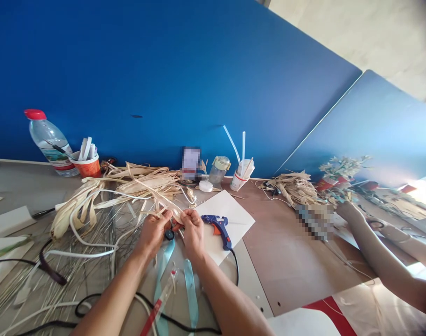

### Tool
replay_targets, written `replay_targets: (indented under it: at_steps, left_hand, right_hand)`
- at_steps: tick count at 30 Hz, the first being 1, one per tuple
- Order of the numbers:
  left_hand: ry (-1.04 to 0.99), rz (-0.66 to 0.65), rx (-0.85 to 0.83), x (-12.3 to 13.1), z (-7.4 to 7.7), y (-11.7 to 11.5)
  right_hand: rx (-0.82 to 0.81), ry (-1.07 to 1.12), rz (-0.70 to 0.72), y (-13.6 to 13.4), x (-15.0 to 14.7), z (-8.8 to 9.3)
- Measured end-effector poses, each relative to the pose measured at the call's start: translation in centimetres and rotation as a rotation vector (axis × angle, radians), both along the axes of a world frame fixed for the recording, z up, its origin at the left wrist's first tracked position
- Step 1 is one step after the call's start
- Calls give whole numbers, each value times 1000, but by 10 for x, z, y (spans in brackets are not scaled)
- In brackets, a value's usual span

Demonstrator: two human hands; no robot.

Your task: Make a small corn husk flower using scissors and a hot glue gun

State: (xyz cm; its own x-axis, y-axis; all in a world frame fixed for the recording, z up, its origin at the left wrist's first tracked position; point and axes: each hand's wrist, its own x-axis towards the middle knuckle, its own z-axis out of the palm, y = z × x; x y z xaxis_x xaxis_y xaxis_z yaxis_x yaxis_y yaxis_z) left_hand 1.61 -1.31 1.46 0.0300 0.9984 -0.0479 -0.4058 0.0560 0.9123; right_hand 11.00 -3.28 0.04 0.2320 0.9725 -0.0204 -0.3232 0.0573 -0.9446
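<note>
My left hand point(152, 233) and my right hand point(192, 232) are close together at the middle of the table, fingers closed. Between them they pinch a pale strip of dried corn husk point(176, 215). Just right of my right hand lies a blue glue gun point(218, 227) with an orange trigger, resting on a white sheet point(233, 214). Behind my left hand spreads a heap of dried corn husks point(146, 182). A small round black object point(169, 234) shows below my fingers. Light blue ribbon point(191, 291) hangs or lies between my forearms; its upper end is hidden.
Thin wires point(94, 261) and white cables cover the left side. A water bottle point(52, 144), an orange cup point(87, 163), a jar point(219, 170) and a cup with glue sticks point(241, 177) line the blue partition point(164, 84). At right, another person's arms point(377, 261) work beside more husks point(293, 189).
</note>
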Motion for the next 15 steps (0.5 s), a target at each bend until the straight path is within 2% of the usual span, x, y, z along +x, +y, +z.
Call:
replay_targets:
  at_steps: [4, 15]
  left_hand:
    - [-114, -33, -91, 0, 8, -2]
    - [-127, -22, -111, -3, -3, 3]
  right_hand:
    - [-31, 143, 55, 3, 0, -3]
    - [-70, 205, 24, 8, 6, -5]
